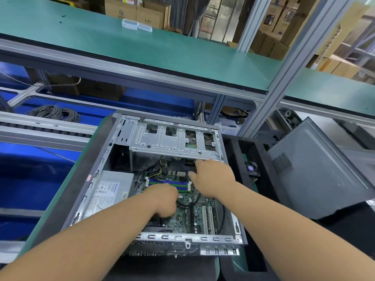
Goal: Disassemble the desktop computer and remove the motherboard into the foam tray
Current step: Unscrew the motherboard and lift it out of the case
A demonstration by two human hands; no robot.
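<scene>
We are looking down into the open computer case point(113, 159) lying on the desk point(50, 216). The motherboard point(186, 218) is sitting inside, right of the power supply point(109, 191). Our left hand point(162, 199) is pressing curled fingers onto it, grip unclear; our right hand point(213, 177) is reaching farther, fingers loosely spread.

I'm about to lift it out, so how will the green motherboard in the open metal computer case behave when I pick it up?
The green motherboard is a thin flat board, so it is probably light and may flex a little. Its slots and small parts look fragile, so edge grips seem safer. A black cable loops beside it and may snag. Both the left hand and right hand are already on it.
</scene>
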